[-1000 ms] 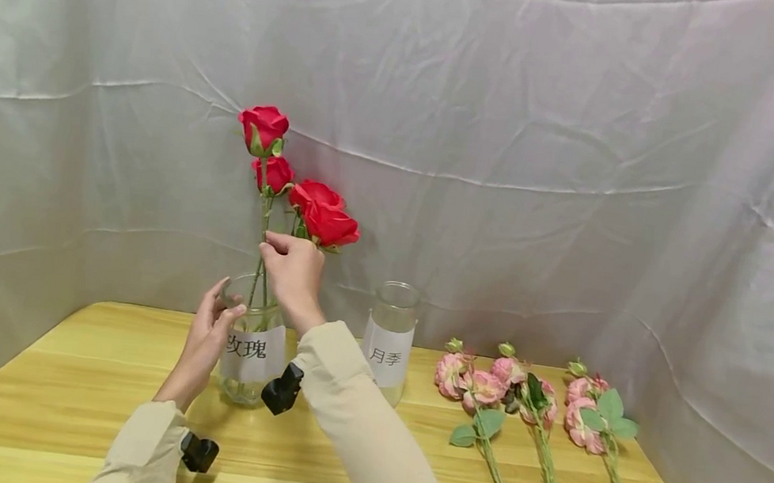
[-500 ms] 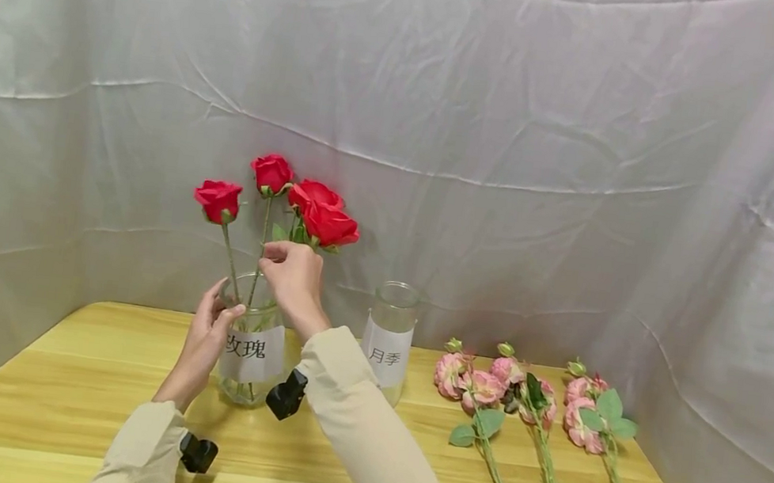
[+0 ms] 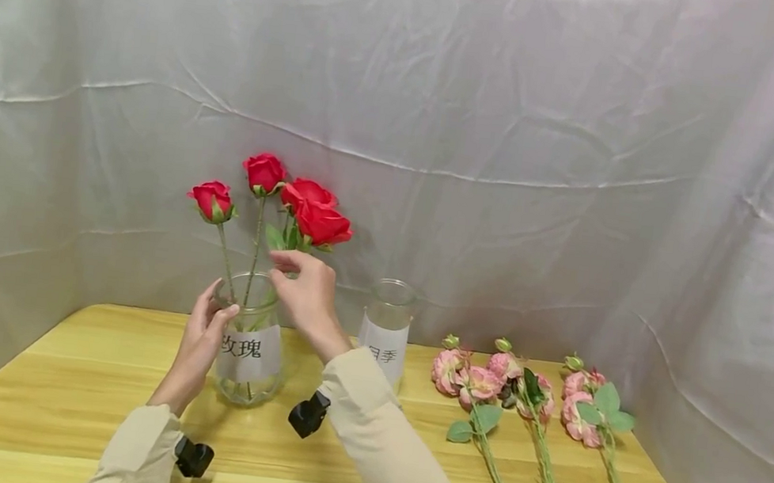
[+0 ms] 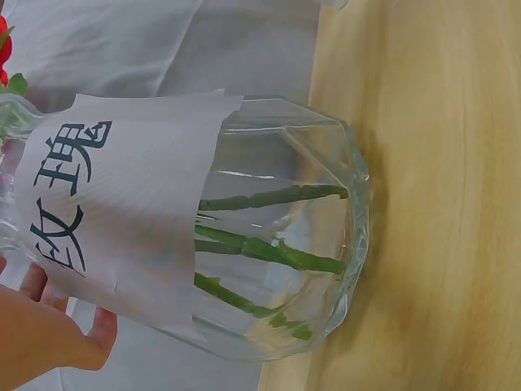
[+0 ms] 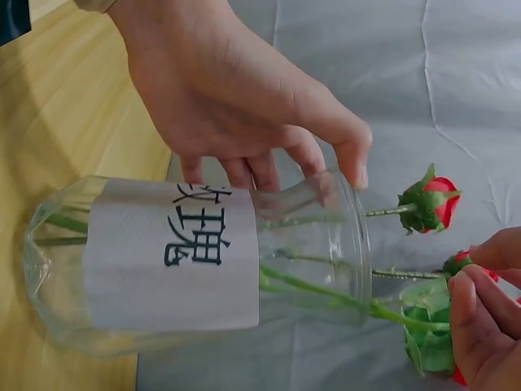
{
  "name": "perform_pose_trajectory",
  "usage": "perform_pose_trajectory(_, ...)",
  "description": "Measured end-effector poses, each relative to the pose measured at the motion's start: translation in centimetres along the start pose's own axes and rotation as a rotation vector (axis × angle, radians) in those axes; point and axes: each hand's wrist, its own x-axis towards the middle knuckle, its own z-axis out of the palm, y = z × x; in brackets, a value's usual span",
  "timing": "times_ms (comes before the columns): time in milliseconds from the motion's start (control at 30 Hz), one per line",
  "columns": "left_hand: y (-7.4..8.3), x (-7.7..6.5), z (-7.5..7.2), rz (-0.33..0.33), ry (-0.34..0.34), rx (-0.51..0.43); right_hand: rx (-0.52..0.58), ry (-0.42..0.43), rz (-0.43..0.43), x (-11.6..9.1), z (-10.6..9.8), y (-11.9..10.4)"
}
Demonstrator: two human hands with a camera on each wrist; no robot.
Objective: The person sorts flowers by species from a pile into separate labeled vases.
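While grasping upright jar (image 3: 249,369) with left grip (image 3: 201,329), holds right grip (image 3: 309,296) empty just right of near-vertical rose stem (image 3: 256,246).

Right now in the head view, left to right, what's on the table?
White-labelled clear glass jar holding red roses → second white-labelled clear glass jar → left pink-flowered green stem → middle pink-flowered green stem → right pink-flowered green stem.
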Motion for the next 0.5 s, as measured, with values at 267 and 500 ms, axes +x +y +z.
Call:
perform_pose_trajectory(267, 0.0, -0.3, -0.1, -0.004, 0.005, -0.01, 0.089, 0.011, -0.09, -1.5, -1.9, 0.5)
perform_pose_trajectory(500, -0.2, -0.4, -0.1, 0.011, 0.008, -0.018, 0.12, -0.074, -0.096, -3.2, -4.5, 0.3)
